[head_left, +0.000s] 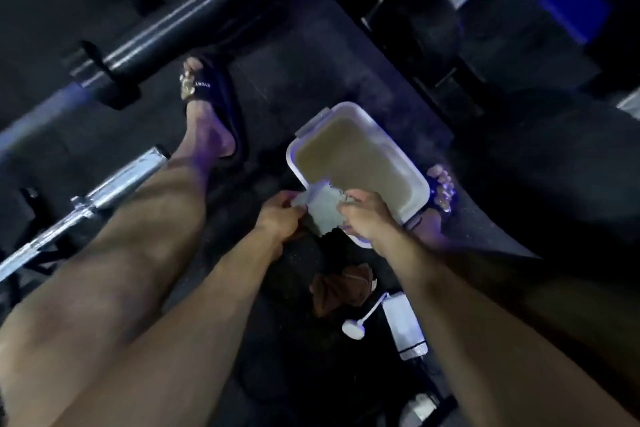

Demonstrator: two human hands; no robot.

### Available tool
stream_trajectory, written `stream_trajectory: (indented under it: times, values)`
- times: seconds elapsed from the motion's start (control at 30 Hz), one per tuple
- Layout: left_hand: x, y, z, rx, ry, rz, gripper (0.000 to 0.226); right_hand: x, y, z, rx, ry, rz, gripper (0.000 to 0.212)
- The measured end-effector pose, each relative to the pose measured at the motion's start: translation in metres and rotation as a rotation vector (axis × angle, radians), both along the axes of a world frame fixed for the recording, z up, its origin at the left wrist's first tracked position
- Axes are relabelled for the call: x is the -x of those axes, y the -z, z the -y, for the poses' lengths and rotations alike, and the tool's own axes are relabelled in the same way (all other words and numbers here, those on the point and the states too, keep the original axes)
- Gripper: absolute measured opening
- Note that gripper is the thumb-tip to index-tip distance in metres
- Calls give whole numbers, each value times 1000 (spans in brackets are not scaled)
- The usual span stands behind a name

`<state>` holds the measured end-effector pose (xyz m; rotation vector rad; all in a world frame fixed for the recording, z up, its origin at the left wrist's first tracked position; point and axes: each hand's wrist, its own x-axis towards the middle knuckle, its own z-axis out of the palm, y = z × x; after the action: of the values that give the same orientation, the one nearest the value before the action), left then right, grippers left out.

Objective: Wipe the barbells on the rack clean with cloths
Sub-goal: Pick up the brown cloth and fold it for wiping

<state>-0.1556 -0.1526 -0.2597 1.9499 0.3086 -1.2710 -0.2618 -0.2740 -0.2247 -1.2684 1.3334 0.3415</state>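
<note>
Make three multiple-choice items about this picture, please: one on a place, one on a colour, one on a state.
1. Where is the white rectangular plastic tub?
A. on the dark floor, between the person's feet
B. on a barbell
C. on a shelf

2. What colour is the crumpled cloth on the floor under the arms?
A. blue
B. brown
C. yellow

3. How is the pale grey cloth held?
A. by the left hand only
B. by nobody
C. by both hands

Answers:
1 A: the sandalled feet lie on either side of it.
2 B: it looks reddish brown.
3 C: the right hand also grips it, over the tub's near edge.
</note>
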Motion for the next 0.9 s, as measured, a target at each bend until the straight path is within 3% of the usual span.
stream_trajectory:
  times: [0.07, 0.1, 0.2, 0.3, 0.4, 0.57, 0.67, 0.8, 0.9]
  values:
    - [-5, 14, 4, -22, -24, 33, 24, 0, 44, 0, 30, -45, 19, 11]
    - [-8, 20, 6, -29, -34, 74, 26, -3, 57, 1, 39, -58, 17, 17]
    - [-15, 38, 9, -61, -30, 197, 27, -23, 53, 1, 86, -102, -13, 23]
    - [-21, 67, 4, -65, -37, 159, 22, -30, 57, 1, 107, -161, -56, 31]
    - [-20, 60, 3, -91, -101, 122, 31, -27, 55, 0, 105, -167, -71, 59]
    - [5, 54, -9, -41, -137, 61, 9, -9, 52, 6, 127, -130, -32, 54]
    - [30, 70, -29, -164, 109, 93, 12, -2, 50, 13, 142, -106, -16, 43]
    - [74, 76, -40, -145, 620, -125, 20, 4, 55, 17, 181, -84, 12, 36]
    - [104, 94, -56, -200, 1055, -181, 43, 8, 64, 16, 198, -99, 34, 35]
